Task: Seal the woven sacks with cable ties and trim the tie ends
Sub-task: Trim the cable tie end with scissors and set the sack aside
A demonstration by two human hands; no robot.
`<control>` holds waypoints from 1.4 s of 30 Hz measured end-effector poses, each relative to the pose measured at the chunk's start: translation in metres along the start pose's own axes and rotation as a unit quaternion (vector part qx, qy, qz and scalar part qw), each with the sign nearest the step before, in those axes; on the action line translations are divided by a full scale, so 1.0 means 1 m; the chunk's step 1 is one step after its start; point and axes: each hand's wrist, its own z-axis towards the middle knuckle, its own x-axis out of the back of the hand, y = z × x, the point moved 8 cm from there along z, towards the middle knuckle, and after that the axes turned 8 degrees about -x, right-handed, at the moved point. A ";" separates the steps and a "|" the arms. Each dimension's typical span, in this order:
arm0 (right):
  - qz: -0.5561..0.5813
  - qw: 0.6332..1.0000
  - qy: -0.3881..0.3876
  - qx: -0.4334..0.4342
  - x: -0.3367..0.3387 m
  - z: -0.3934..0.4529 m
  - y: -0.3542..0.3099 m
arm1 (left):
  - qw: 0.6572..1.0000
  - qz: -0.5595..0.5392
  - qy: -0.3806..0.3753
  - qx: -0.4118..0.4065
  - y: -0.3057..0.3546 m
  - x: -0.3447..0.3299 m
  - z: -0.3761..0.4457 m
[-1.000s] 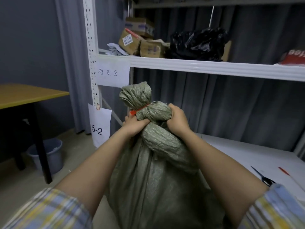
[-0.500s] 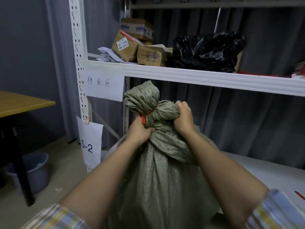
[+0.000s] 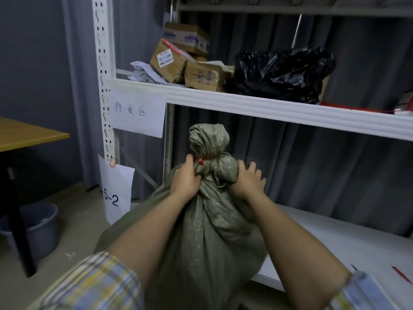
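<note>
Right at the centre of the view stands a green woven sack [image 3: 201, 238], upright and bulging, its gathered neck bunched into a knob at 12 o'clock of the sack's body. A red cable tie [image 3: 201, 161] circles that neck; only a small red piece shows, just above the left hand [image 3: 185, 181]. The left hand grips the cloth just under the tie from the 9 o'clock side, fingers curled into the folds. The right hand [image 3: 248, 181] holds the bunched cloth from the 3 o'clock side, palm against the sack, with the fingers partly spread and bent round the bulge. Both forearms reach up from plaid sleeves [image 3: 93, 285] at the bottom edge.

Behind the sack is a white metal rack [image 3: 257, 106]. Its upper shelf, at 12 o'clock, carries cardboard boxes [image 3: 178, 63] and a crumpled black plastic bag [image 3: 283, 74] just beside them at their 3 o'clock. A paper sign [image 3: 138, 113] with handwritten characters hangs from the shelf edge at 11 o'clock, and a second sheet marked 5-2 [image 3: 116, 193] hangs on the rack's post at 9 o'clock. The lower white shelf [image 3: 335, 238] runs out at 4 o'clock, with a thin red strip [image 3: 402, 275] lying near its right end. At 9 o'clock is the corner of a wooden table [image 3: 29, 135], and beneath it a grey bucket [image 3: 40, 229] sits on the floor.
</note>
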 end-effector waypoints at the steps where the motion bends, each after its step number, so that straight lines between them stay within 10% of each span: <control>1: 0.042 0.999 -0.032 -0.008 -0.009 -0.003 0.007 | 1.000 -0.003 0.007 0.007 0.001 -0.004 0.000; 6: 0.109 0.992 0.040 0.053 -0.001 -0.030 0.015 | 0.999 -0.003 0.024 0.037 0.008 -0.008 0.010; 21: 0.028 0.989 -0.145 -0.014 -0.093 -0.080 0.008 | 0.992 -0.079 0.017 0.097 0.002 -0.021 0.007; 30: 0.049 0.998 0.019 0.047 -0.111 -0.017 -0.017 | 0.981 -0.173 0.009 0.091 -0.032 -0.039 0.044; 33: 0.071 0.994 0.013 0.083 -0.106 0.010 -0.011 | 0.964 -0.254 -0.051 0.057 -0.044 -0.053 0.045; 38: 0.009 0.990 0.014 0.140 -0.109 0.039 -0.006 | 0.964 0.086 -0.238 0.081 -0.097 -0.066 0.027; 42: 0.084 0.994 0.016 0.072 -0.111 0.047 0.001 | 0.933 0.057 -0.339 0.112 -0.125 -0.106 -0.003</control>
